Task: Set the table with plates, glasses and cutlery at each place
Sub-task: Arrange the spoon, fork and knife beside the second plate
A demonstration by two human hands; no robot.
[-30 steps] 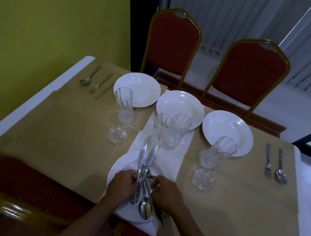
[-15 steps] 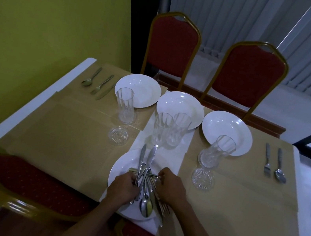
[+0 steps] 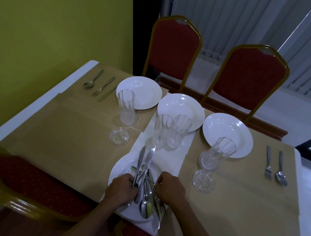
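A pile of loose cutlery (image 3: 147, 191) lies on the white plate (image 3: 120, 171) nearest me. My left hand (image 3: 122, 190) grips two knives from the pile, blades pointing away. My right hand (image 3: 172, 187) pinches another piece at the pile's right side. Three more white plates (image 3: 147, 89) (image 3: 181, 104) (image 3: 229, 129) stand along the far side. Several tall glasses (image 3: 126, 105) (image 3: 163, 129) (image 3: 217, 152) stand in the middle. A spoon, fork and knife (image 3: 100, 85) lie at the far left, and a fork and spoon (image 3: 276, 166) lie at the right.
Two small glass coasters (image 3: 119, 137) (image 3: 202, 181) sit on the brown mats. Two red chairs (image 3: 173, 46) (image 3: 249, 76) stand at the far side, two more red seats (image 3: 35, 182) at the near edge. A yellow wall runs along the left.
My right hand has shifted a little up along the pile, and the cutlery under both hands has been stirred. Everything else on the table stays put.
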